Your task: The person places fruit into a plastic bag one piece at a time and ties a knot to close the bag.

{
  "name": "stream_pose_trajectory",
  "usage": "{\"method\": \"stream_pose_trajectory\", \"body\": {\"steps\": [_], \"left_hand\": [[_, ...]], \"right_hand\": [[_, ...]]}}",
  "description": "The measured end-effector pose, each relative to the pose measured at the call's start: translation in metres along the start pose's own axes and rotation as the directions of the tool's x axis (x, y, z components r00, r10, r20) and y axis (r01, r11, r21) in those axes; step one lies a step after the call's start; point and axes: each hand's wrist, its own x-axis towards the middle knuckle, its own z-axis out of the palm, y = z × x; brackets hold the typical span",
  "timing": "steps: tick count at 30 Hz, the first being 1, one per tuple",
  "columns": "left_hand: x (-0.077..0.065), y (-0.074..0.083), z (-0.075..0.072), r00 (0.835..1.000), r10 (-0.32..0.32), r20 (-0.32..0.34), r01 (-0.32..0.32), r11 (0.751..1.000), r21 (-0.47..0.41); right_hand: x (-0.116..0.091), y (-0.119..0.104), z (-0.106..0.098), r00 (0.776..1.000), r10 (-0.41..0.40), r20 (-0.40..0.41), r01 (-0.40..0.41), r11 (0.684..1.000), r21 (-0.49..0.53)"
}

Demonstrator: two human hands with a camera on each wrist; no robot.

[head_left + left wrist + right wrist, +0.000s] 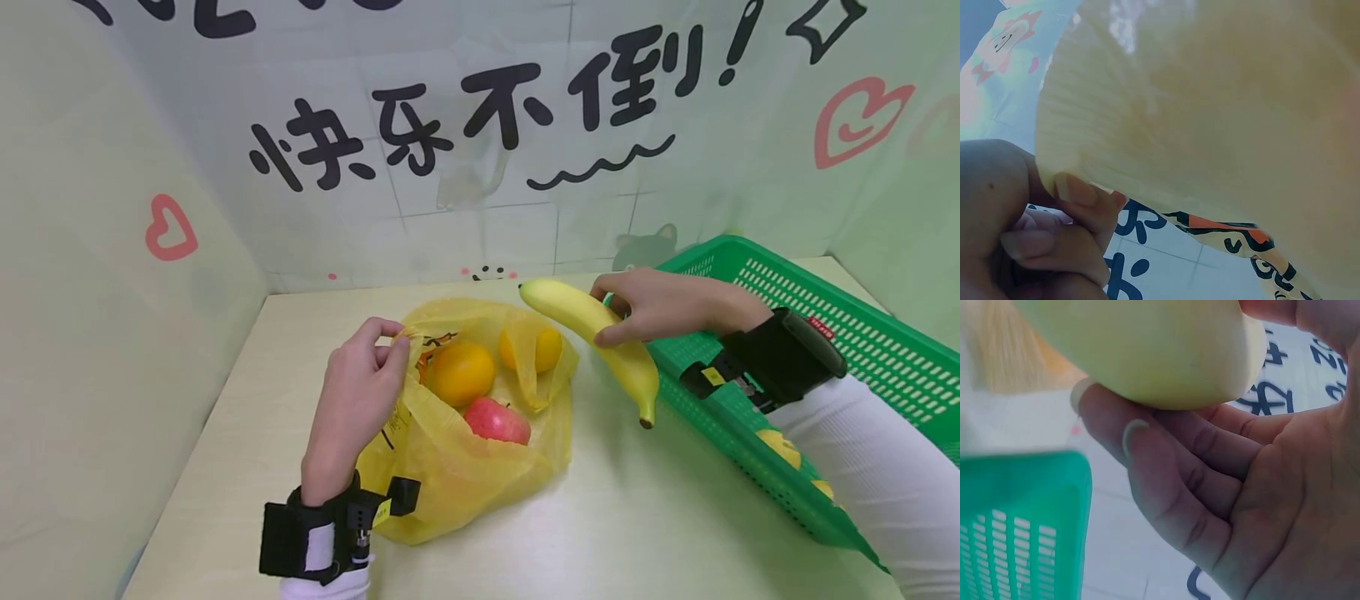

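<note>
My left hand (360, 392) pinches the left rim of a yellow plastic bag (465, 483) between thumb and fingers. The bag's mouth faces up, showing two orange fruits (461, 374) and a red apple (497, 421) inside. In the left wrist view the stretched bag film (1210, 125) fills most of the picture beside the fingers. My right hand (660, 307) grips a yellow banana (588, 321) around its middle, over the gap between the bag and the green basket. The right wrist view shows the banana (1147, 350) resting across the curled fingers, thumb on the other side.
A green perforated basket (862, 325) stands on the right of the pale table (225, 467), partly under my right forearm. Yellow items (780, 447) show through its near side. A wall sheet (487, 225) with black lettering rises behind the table.
</note>
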Motion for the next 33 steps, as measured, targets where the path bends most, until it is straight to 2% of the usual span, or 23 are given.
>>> {"method": "stream_pose_trajectory", "body": {"steps": [5, 14, 23, 33], "left_hand": [[0.000, 0.001, 0.001, 1.000, -0.002, -0.003, 0.002, 1.000, 0.000], [0.000, 0.001, 0.002, 1.000, -0.003, -0.004, 0.003, 1.000, 0.004], [0.000, 0.001, 0.003, 1.000, -0.002, -0.001, 0.002, 1.000, -0.003], [0.001, 0.001, 0.004, 1.000, -0.001, 0.003, 0.001, 1.000, 0.008]], "right_hand": [[0.013, -0.014, 0.007, 0.999, -0.030, 0.018, 0.032, 0.996, -0.080], [0.035, -0.030, 0.021, 0.992, -0.084, 0.098, 0.093, 0.991, -0.097], [0.052, -0.053, 0.038, 0.983, -0.144, 0.112, 0.156, 0.981, -0.113], [0.075, -0.077, 0.059, 0.977, -0.197, 0.082, 0.207, 0.970, -0.132]]}}
